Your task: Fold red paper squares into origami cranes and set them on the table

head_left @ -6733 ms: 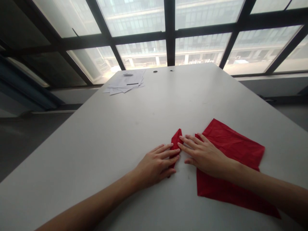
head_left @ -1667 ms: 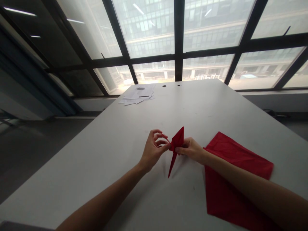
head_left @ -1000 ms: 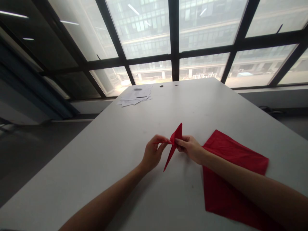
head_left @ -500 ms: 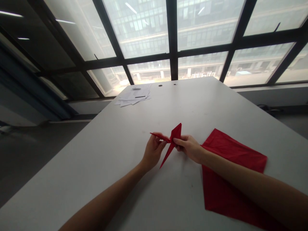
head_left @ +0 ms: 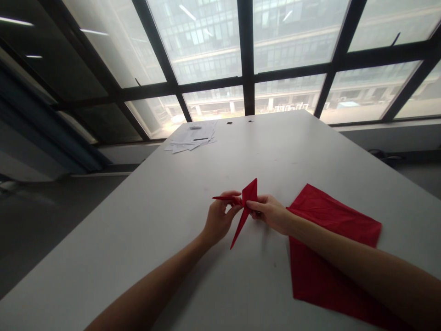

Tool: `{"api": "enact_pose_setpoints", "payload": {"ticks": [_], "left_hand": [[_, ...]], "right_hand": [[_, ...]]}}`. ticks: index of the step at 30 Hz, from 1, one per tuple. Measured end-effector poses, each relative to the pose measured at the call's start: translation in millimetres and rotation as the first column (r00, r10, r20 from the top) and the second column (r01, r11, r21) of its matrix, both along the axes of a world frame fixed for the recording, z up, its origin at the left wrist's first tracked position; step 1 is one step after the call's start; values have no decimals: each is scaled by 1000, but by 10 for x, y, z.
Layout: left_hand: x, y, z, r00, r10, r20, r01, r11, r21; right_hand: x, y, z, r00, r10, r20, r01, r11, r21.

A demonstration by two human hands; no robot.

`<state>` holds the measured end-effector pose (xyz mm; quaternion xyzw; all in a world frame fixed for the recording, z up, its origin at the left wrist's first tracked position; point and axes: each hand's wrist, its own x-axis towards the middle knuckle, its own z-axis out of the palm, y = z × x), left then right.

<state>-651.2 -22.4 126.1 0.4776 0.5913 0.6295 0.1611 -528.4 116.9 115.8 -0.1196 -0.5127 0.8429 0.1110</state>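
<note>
Both of my hands hold a folded red piece [head_left: 250, 190], paper or cloth, above the white table [head_left: 220, 170]. My left hand [head_left: 220, 219] pinches it near the middle, where a thin arm of the piece points left across the fingers. My right hand [head_left: 270, 212] grips its right side, thumb on the front face. One pointed flap stands up between the hands, and a long narrow point hangs down towards me. Under my right forearm lies a larger red sheet [head_left: 330, 211], creased and flat on the table.
Loose white papers [head_left: 188, 140] with a dark strip and a small object on them lie at the table's far left. Two small round dark spots [head_left: 229, 122] show near the far edge. Large windows stand beyond.
The folded piece has tilted a little: its left arm is now nearly level and its lower point hangs slightly lower. Both hands keep their hold, with the left fingers slightly shifted.
</note>
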Motion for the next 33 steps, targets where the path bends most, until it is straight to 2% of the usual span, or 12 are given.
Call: {"api": "enact_pose_setpoints", "payload": {"ticks": [4, 11, 17, 20, 27, 33], "left_hand": [[-5, 8, 17, 996, -69, 48, 69, 998, 4], [9, 16, 32, 997, -58, 48, 54, 995, 78], [-17, -1, 32, 997, -72, 35, 71, 997, 25], [-32, -11, 59, 997, -55, 58, 57, 998, -22], [-5, -7, 41, 954, -60, 293, 77, 996, -47], [114, 14, 1, 901, -66, 429, 86, 996, -26]], "right_hand": [[1, 6, -2, 1000, 7, 0, -7, 1000, -11], [-20, 16, -16, 1000, 11, -17, -12, 999, -36], [-13, 30, -42, 999, 26, -43, -27, 999, -33], [-6, 38, -44, 998, 37, -45, -36, 999, 22], [4, 40, -22, 995, 52, -91, -23, 956, 292], [5, 36, -14, 996, 21, -90, 14, 932, 363]]}}
